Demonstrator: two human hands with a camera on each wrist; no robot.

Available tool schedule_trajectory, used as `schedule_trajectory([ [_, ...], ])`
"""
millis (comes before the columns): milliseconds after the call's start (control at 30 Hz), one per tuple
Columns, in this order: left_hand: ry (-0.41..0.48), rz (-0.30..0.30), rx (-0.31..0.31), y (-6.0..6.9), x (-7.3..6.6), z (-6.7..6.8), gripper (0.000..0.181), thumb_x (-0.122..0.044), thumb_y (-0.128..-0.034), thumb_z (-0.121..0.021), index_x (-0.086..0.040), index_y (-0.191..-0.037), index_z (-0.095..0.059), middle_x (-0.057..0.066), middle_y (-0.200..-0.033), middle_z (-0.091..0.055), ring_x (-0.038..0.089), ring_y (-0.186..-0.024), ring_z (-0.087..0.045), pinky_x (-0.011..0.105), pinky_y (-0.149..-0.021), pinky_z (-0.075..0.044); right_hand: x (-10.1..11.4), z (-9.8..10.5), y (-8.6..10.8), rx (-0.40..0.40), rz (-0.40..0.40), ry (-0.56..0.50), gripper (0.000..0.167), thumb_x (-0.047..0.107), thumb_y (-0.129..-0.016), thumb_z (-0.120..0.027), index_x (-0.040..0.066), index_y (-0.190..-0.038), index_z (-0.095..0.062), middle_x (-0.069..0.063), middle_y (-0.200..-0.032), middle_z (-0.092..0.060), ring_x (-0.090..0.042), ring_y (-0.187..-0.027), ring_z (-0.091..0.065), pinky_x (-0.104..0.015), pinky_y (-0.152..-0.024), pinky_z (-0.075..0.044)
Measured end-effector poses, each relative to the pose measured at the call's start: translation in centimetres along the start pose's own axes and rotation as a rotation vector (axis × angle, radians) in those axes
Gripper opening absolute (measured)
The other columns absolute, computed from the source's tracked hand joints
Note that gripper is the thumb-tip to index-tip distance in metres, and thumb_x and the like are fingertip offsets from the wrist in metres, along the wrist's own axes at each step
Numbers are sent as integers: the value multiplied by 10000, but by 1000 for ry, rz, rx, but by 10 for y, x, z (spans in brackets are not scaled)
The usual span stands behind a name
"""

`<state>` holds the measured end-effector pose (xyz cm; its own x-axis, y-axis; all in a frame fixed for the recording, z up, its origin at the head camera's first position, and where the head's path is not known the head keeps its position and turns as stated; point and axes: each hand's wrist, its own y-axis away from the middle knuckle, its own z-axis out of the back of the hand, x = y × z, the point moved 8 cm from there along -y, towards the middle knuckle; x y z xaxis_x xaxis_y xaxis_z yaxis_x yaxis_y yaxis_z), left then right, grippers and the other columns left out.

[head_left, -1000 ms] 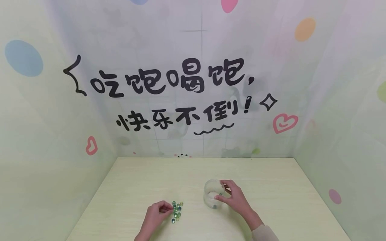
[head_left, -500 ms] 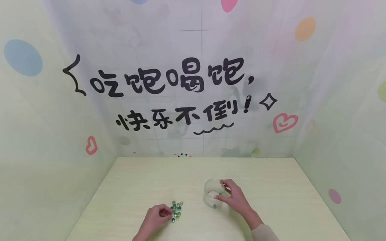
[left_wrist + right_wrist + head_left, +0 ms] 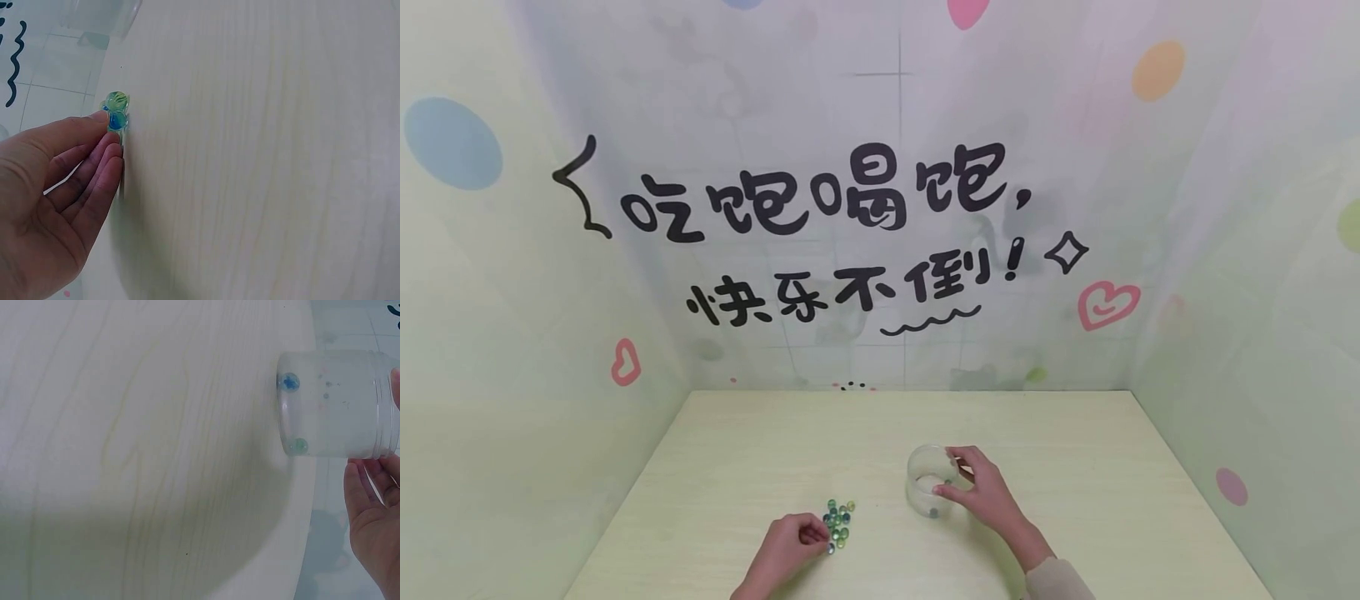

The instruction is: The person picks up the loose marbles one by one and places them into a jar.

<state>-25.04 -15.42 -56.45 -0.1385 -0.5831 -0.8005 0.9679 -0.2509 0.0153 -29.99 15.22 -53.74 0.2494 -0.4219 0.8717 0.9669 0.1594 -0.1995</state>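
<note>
Principally, one loose cluster of glass marbles [image 3: 837, 534], green, blue-green and yellowish, lying on the table before the person, to the left of centre, several touching one another; a yellowish one sits at the far end, a dark bluish one at the near end. One left hand [image 3: 786, 546], beside the cluster's near end, thumb and fingertips brought close together with a narrow gap visible behind the tips; the left wrist view sets a blue marble [image 3: 117, 120] right at these tips, though whether it is pinched or merely touched cannot be told. One clear jar [image 3: 921, 502], round, upright, mouth up, well apart from the cluster toward the person's right; ridged about the neck. Within it, low down near the base, a blue-centred marble [image 3: 289, 382] and a green marble [image 3: 299, 446]. One right hand [image 3: 985, 496], holding the jar near its rim, thumb on the near side, fingers round the other. One beige sleeve [image 3: 1056, 579] at the right forearm. One table [image 3: 760, 442], pale, wood-grained. Behind it, one pale printed backdrop [image 3: 820, 100] bearing black lettering [image 3: 868, 287], a pink heart [image 3: 1108, 306], and ovals in blue and orange.
</note>
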Motion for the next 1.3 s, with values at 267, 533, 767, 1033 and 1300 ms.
schedule_trajectory([
  [267, -31, 15, 20, -1, -4, -3, 124, -51, -790, -800, -32, -866, -704, 7, -794, -707, 58, -687, -624, 167, -611, -528, 3, 2, 1, -6, 5, -3, 617, 197, -775, -853, 10, -1295, -578, -135, -1234, -606, -319, -1160, -607, -421, -1015, -525],
  [533, -66, 18, 23, -1, -1, -6, 126, -48, -785, -800, -66, -857, -698, -19, -790, -690, 52, -695, -611, 153, -609, -513, 3, 2, 2, -8, 7, 0, 628, 224, -769, -859, 5, -1288, -582, -136, -1232, -611, -313, -1151, -610, -427, -1004, -533],
  [767, -94, 25, 22, -2, 3, -9, 125, -31, -782, -790, -89, -836, -694, -41, -779, -674, 30, -688, -589, 154, -606, -508, 3, 1, 2, -8, 1, 6, 615, 193, -772, -855, 4, -1288, -581, -137, -1233, -609, -311, -1148, -607, -419, -1004, -534],
  [1033, -110, 31, 30, -1, 3, -9, 120, -36, -790, -785, -96, -830, -688, -46, -776, -667, 31, -689, -585, 157, -605, -502, 4, 0, 2, -12, 3, 5, 611, 172, -773, -854, -3, -1290, -578, -145, -1241, -609, -318, -1152, -609, -414, -1010, -531],
  [1300, -106, 50, 32, -1, 1, -7, 118, -32, -792, -778, -90, -834, -685, -38, -776, -663, 58, -701, -594, 159, -603, -499, 3, 1, 3, -8, 14, -1, 630, 218, -773, -855, -6, -1292, -577, -149, -1239, -606, -326, -1157, -610, -423, -1007, -531],
])
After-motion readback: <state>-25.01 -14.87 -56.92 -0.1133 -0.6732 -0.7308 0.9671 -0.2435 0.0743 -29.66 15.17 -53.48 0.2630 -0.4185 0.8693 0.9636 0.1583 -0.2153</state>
